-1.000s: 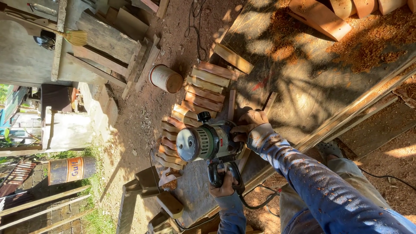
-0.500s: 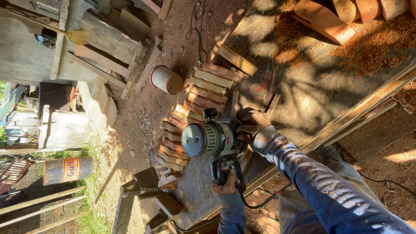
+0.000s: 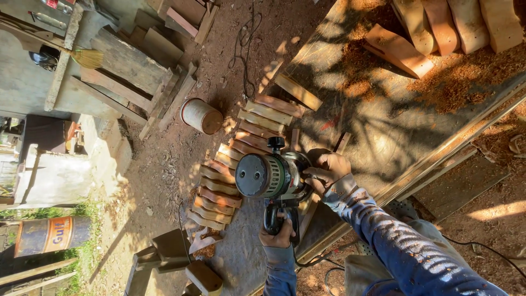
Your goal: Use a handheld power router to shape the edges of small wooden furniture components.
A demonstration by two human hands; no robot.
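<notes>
The left hand (image 3: 279, 233) is gripping the router (image 3: 271, 176) by its rear handle, grip wrapped tight. The right hand (image 3: 327, 169) is clasping the side knob, holding the tool above the surface (image 3: 383, 126) beside stacked wooden slats (image 3: 219, 189).

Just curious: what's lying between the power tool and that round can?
Short wooden pieces, laid side by side, lie between the power tool and the round can, in the head view.
</notes>
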